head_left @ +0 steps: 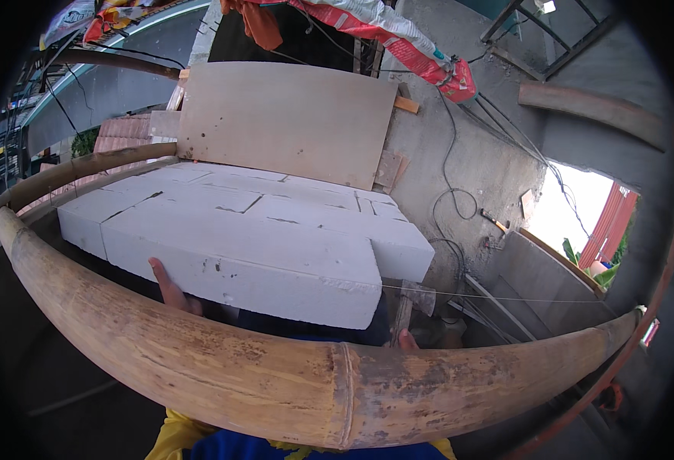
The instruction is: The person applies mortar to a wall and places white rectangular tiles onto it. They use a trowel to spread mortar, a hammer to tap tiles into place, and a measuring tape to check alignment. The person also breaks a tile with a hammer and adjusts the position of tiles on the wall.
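A wall of white lightweight blocks (275,222) lies ahead of me, with thin dark gaps between the blocks. At the front face of its near block, my left hand (173,295) has one digit stretched upward against the white surface; its other fingers are mostly hidden. Just past the block's right end, my right hand (407,340) grips the wooden handle of a hatchet-like tool (421,299) with a grey metal head. Only a fingertip of that hand shows. A thick bamboo pole (291,376) crosses in front and hides most of both hands.
Behind the blocks stands a large brown board (287,123). Loose cables (453,192) hang along the grey wall at right, near a hammer (494,222). A thin string (498,297) runs rightward from the blocks. Red-and-white sacking (383,34) hangs above.
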`<state>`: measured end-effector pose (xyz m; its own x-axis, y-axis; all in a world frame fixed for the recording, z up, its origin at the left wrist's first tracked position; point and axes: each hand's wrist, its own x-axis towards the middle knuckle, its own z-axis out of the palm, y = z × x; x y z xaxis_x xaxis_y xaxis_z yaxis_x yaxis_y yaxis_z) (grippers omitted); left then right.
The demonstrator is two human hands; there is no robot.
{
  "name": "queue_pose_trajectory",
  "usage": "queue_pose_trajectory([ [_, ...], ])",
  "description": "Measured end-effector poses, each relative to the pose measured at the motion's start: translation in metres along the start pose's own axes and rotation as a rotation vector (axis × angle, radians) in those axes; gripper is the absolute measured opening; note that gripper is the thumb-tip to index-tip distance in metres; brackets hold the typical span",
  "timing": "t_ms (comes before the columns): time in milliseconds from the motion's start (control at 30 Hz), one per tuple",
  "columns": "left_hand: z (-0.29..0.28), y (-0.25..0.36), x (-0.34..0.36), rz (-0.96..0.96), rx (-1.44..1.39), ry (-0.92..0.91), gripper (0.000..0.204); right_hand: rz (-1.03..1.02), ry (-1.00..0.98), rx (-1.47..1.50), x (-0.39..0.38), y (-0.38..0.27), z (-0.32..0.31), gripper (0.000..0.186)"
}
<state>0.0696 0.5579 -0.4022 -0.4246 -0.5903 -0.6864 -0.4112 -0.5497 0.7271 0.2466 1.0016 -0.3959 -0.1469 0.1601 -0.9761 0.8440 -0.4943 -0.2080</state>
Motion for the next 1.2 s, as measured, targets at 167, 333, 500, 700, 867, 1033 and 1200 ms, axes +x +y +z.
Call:
queue_pose_trajectory([
  [167,-0.009,-0.004,0.009,0.032,0.014,-0.031,0.094,0.065,-0.048,0.067,-0.003,-0.015,0.007,0.043],
  [333,-0.012,-0.003,0.012,0.022,0.033,-0.03,0.093,0.021,-0.042,0.02,-0.003,-0.021,0.012,0.041],
  [500,-0.012,-0.002,0.009,0.035,0.055,0.029,0.092,-0.029,-0.031,-0.073,-0.005,-0.047,0.036,0.039],
  [700,-0.008,0.0,0.011,0.039,0.081,0.011,0.092,0.005,-0.181,-0.28,-0.023,-0.053,0.065,0.035],
  [867,-0.022,0.001,0.014,0.04,0.087,0.043,0.093,-0.215,-0.122,-0.3,-0.015,-0.033,0.062,0.034],
  [1033,-0.021,0.0,0.016,0.051,0.138,0.069,0.096,0.05,-0.13,-0.232,-0.021,-0.05,0.063,0.031],
  [1200,-0.042,0.023,-0.04,1.225,1.191,0.124,0.105,-0.231,-0.085,-0.141,0.019,-0.05,0.049,0.031],
])
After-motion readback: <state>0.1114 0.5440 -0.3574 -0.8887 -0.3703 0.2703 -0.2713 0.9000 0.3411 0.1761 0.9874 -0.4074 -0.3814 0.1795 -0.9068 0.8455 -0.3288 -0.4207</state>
